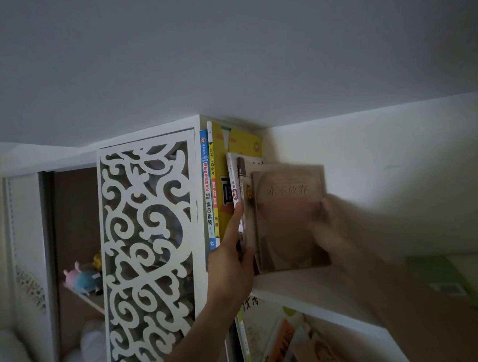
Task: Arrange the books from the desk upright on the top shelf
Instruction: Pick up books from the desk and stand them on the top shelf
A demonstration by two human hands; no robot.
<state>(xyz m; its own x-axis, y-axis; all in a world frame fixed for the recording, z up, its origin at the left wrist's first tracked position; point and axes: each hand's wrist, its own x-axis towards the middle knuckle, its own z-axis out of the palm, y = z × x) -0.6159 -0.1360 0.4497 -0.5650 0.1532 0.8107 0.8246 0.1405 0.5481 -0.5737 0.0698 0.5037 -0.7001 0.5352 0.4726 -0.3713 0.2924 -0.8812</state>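
- Several books (pixel 213 182) upright on the white top shelf (pixel 307 285).
- Brown book (pixel 289 219) upright there, right hand (pixel 327 226) curled round it, left hand (pixel 230 253) pinching neighbours.
- Soft toys (pixel 82 277) inside left cupboard.

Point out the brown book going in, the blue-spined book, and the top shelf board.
brown book (pixel 289 219), head view, front cover
blue-spined book (pixel 206 190), head view, spine
top shelf board (pixel 307 290), head view, bare front edge
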